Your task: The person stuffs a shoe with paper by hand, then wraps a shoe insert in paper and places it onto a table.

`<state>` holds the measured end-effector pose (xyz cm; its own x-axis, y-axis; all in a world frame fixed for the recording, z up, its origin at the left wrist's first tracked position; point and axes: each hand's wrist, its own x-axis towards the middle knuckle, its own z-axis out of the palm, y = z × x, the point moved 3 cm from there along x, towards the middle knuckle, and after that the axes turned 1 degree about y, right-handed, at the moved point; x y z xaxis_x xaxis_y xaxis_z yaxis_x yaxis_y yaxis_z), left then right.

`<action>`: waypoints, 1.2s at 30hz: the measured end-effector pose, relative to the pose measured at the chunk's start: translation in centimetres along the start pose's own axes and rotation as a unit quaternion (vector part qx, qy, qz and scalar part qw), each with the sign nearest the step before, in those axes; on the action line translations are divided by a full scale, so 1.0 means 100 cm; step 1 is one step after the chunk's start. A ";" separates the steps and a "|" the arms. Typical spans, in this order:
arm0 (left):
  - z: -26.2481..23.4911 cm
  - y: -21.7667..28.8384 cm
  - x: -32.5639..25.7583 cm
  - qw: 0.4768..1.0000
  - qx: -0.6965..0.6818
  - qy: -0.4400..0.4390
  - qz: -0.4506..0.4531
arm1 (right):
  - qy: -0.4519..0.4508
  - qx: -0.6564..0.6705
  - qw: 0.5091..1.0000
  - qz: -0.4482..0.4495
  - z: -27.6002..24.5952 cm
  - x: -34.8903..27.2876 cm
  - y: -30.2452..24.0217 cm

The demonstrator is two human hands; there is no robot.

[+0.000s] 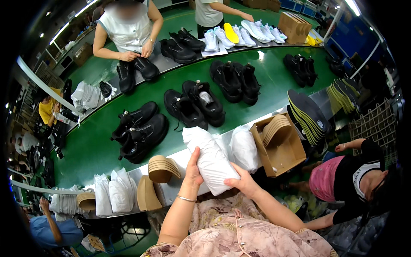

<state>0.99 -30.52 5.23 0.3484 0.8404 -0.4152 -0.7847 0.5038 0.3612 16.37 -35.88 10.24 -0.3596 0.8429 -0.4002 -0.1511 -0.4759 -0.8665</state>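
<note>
Green conveyor belt (265,85) carries black shoe pairs (141,128) down its middle. Open cardboard box (278,150) with tan insoles sits on the near metal ledge, right of the hands. White paper-wrapped bundle (212,160) lies on the ledge's near edge. Left hand (192,171) grips its left side, right hand (244,182) grips its lower right end. Tan insole stack (163,168) just left.

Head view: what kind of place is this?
Most likely a shoe factory packing or finishing line. Pairs of black lace-up sneakers ride a curved green conveyor belt, stacked insoles sit alongside, and both hands, left hand and right hand, grip a white paper-wrapped bundle.
</note>
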 end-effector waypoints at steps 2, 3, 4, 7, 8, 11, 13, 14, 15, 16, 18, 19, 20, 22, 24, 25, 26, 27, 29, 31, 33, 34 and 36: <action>0.011 0.003 0.001 0.999 -0.019 -0.030 -0.002 | -0.033 0.055 0.998 0.027 -0.004 0.006 0.004; 0.017 0.006 0.001 0.999 -0.028 -0.046 -0.002 | -0.050 0.081 0.995 0.040 -0.005 0.010 0.004; 0.017 0.009 0.004 0.999 -0.017 -0.034 -0.008 | -0.062 0.082 0.994 0.037 -0.003 0.012 0.000; 0.016 0.017 0.012 1.000 0.022 0.016 -0.003 | -0.079 0.173 0.978 0.090 -0.007 0.021 0.007; 0.017 0.018 0.016 0.998 0.039 0.043 0.016 | -0.057 0.187 0.977 0.090 -0.009 0.027 0.012; 0.007 0.029 0.025 0.989 0.069 0.095 0.085 | 0.026 0.162 0.984 0.073 -0.012 0.041 0.021; 0.005 0.036 0.031 0.981 0.070 0.126 0.130 | 0.108 0.053 0.992 0.032 -0.011 0.045 0.017; 0.008 0.036 0.036 0.972 0.095 0.150 0.154 | 0.115 0.033 0.991 -0.054 -0.007 0.054 0.024; 0.008 0.037 0.040 0.965 0.104 0.169 0.174 | 0.128 0.026 0.990 -0.056 -0.004 0.058 0.021; 0.005 0.038 0.045 0.956 0.114 0.187 0.194 | 0.140 0.019 0.988 -0.059 -0.002 0.064 0.016; 0.000 0.044 0.056 0.939 0.138 0.227 0.220 | 0.163 0.024 0.985 -0.051 -0.001 0.075 0.005; 0.000 0.047 0.061 0.933 0.147 0.242 0.222 | 0.168 0.035 0.984 -0.048 -0.001 0.082 -0.003; 0.000 0.050 0.067 0.927 0.155 0.257 0.224 | 0.173 0.047 0.983 -0.046 0.001 0.088 -0.011; 0.004 0.061 0.073 0.912 0.195 0.296 0.206 | 0.204 0.036 0.976 -0.064 -0.002 0.102 -0.009; -0.005 0.069 0.089 0.916 0.209 0.302 0.159 | 0.218 0.037 0.972 -0.082 -0.003 0.115 -0.015; -0.010 0.073 0.098 0.918 0.215 0.304 0.137 | 0.224 0.037 0.969 -0.092 -0.004 0.120 -0.018; -0.015 0.078 0.108 0.927 0.209 0.294 0.107 | 0.256 -0.056 0.958 -0.114 -0.011 0.127 -0.018; -0.013 0.090 0.115 0.903 0.266 0.309 0.137 | 0.291 -0.147 0.936 -0.135 -0.026 0.135 -0.014; -0.015 0.117 0.128 0.843 0.372 0.334 0.197 | 0.328 -0.275 0.892 -0.147 -0.045 0.140 -0.022; 0.002 0.147 0.123 0.605 0.607 0.359 0.370 | 0.331 -0.347 0.868 -0.129 -0.048 0.133 -0.050; -0.004 0.156 0.142 0.396 0.796 0.293 0.352 | 0.290 -0.421 0.848 -0.142 -0.042 0.141 -0.062; -0.004 0.159 0.149 0.322 0.844 0.253 0.347 | 0.268 -0.452 0.837 -0.151 -0.038 0.148 -0.064; -0.010 0.165 0.167 0.261 0.895 0.209 0.296 | 0.225 -0.510 0.807 -0.197 -0.029 0.164 -0.066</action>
<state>-6.72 -8.38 3.42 0.0583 0.9703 0.2350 0.9885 -0.0890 0.1222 14.12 -18.20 8.59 -0.0640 0.9933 0.0962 0.7461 0.1117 -0.6564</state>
